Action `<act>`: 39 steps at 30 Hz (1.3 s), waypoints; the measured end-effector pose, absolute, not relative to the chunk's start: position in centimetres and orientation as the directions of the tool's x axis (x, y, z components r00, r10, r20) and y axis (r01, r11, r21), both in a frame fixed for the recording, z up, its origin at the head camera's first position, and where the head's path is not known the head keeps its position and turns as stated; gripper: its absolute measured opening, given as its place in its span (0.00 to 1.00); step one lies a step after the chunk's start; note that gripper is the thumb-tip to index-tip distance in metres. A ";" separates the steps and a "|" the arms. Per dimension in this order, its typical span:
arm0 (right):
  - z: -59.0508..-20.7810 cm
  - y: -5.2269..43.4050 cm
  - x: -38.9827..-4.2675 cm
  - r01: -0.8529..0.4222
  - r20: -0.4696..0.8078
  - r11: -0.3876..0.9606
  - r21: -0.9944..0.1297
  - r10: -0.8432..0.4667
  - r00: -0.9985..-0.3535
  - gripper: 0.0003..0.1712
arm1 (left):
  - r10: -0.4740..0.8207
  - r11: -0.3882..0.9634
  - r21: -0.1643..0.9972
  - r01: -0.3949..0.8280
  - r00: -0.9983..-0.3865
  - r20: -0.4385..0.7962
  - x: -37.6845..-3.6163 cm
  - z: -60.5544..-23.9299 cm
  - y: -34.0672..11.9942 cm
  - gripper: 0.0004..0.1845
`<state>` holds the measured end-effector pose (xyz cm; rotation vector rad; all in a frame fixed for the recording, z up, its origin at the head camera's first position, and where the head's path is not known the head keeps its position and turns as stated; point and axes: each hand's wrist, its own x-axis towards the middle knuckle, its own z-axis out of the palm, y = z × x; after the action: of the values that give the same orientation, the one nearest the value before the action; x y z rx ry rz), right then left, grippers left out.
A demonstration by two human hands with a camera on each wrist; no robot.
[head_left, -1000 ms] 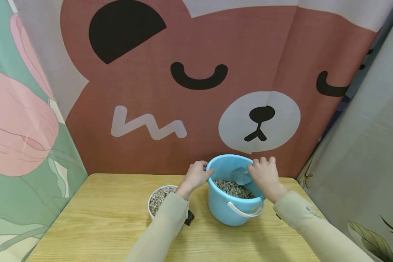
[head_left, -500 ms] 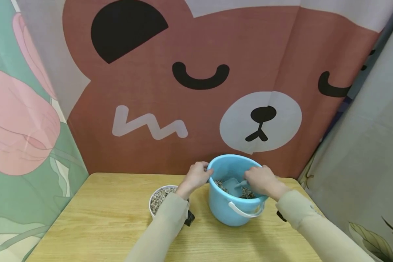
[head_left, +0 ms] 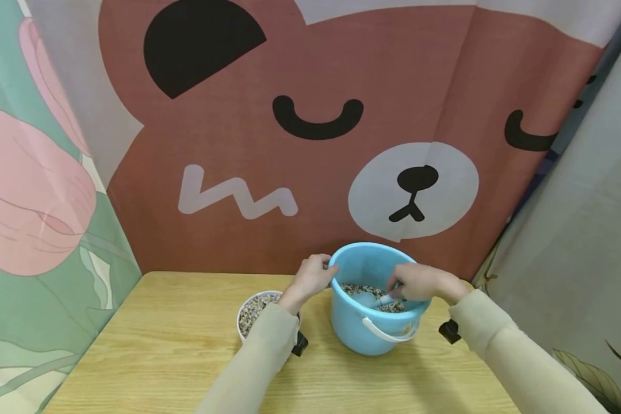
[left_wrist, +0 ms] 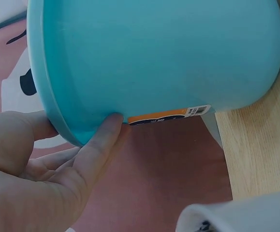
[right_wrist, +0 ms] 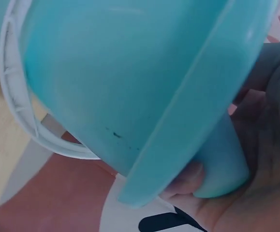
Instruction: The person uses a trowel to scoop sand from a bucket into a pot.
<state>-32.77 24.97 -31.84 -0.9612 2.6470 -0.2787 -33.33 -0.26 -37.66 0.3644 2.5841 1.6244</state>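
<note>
While the left hand (head_left: 310, 277) curls its fingers (left_wrist: 98, 145) over the near-left rim of the blue bucket (head_left: 359, 330), thumb to the outside and fingertips lying against the wall just under the lip, the bucket is pinned where it stands on the wooden table (head_left: 150, 351); that grip looks meant to keep the light plastic tub from sliding or tipping as the other hand works inside it. Over the opposite side of the rim reaches the right hand (head_left: 416, 282), its fingers closed round the handle of a pale blue scoop (head_left: 367, 299), with the scoop's bowl lying ahead of the fingertips and down among the gravel (head_left: 359, 289) that fills the bottom of the bucket. From the right wrist view the handle (right_wrist: 224, 159) sits deep in the palm with the fingers wrapped about it, right against the bucket's rim, a firm hold suited to pushing the blade into loose stones. Just outside the left wrist, close beside the bucket and partly hidden by the sleeve (head_left: 261, 351), stands a small white pot (head_left: 250, 313) already holding the same speckled gravel; it sits within easy reach of the scoop, which seems to be why it is kept so near. A white carrying handle (head_left: 385, 333) hangs down the bucket's near wall, below the right hand's fingers and out of their way. Behind everything hangs a cloth backdrop (head_left: 310, 144) printed with a cartoon bear.
</note>
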 end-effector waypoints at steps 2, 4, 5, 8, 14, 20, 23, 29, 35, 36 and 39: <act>-31.6 25.3 -32.9 -0.561 -0.224 0.757 -0.335 -0.642 -0.733 0.15 | 0.241 0.413 0.894 0.170 -0.968 0.073 -33.4 -37.7 -0.2 0.19; -31.3 25.7 -32.9 -0.528 -0.222 0.757 -0.385 -0.632 -0.743 0.16 | 0.247 0.418 0.891 0.178 -0.966 0.076 -33.4 -37.7 -0.2 0.18; -31.1 25.9 -32.9 -0.512 -0.220 0.752 -0.415 -0.629 -0.746 0.17 | 0.249 0.421 0.889 0.181 -0.965 0.079 -33.3 -37.6 -0.2 0.18; -30.6 26.7 -32.6 -0.472 -0.204 0.728 -0.497 -0.627 -0.752 0.17 | 0.248 0.435 0.881 0.185 -0.965 0.080 -33.3 -37.6 -0.3 0.16; -30.2 28.4 -31.9 -0.445 -0.150 0.707 -0.549 -0.607 -0.780 0.11 | 0.230 0.440 0.882 0.167 -0.971 0.070 -33.3 -37.6 -0.3 0.15; -30.7 29.2 -31.1 -0.429 -0.065 0.718 -0.548 -0.548 -0.834 0.10 | 0.226 0.422 0.894 0.150 -0.972 0.057 -33.4 -37.7 -0.2 0.21; -30.9 29.4 -30.6 -0.421 -0.029 0.723 -0.547 -0.519 -0.854 0.12 | 0.229 0.416 0.897 0.147 -0.972 0.053 -33.4 -37.7 -0.1 0.21; -31.4 29.6 -29.9 -0.388 0.000 0.735 -0.556 -0.468 -0.884 0.15 | 0.227 0.412 0.899 0.147 -0.972 0.055 -33.3 -37.6 -0.1 0.22; -31.5 29.6 -29.4 -0.376 0.015 0.739 -0.559 -0.444 -0.896 0.13 | 0.230 0.408 0.902 0.143 -0.972 0.050 -33.3 -37.6 -0.1 0.21; -31.5 29.6 -29.3 -0.370 0.015 0.743 -0.558 -0.437 -0.899 0.13 | 0.234 0.403 0.903 0.146 -0.971 0.053 -33.3 -37.6 -0.1 0.21; -31.4 29.4 -29.0 -0.364 0.024 0.750 -0.552 -0.422 -0.906 0.12 | 0.249 0.381 0.912 0.155 -0.967 0.060 -33.1 -37.4 -0.5 0.22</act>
<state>-29.05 29.45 -31.40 -0.6405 2.8428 -0.8641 -33.10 -0.49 -37.40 0.3721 2.5372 1.6604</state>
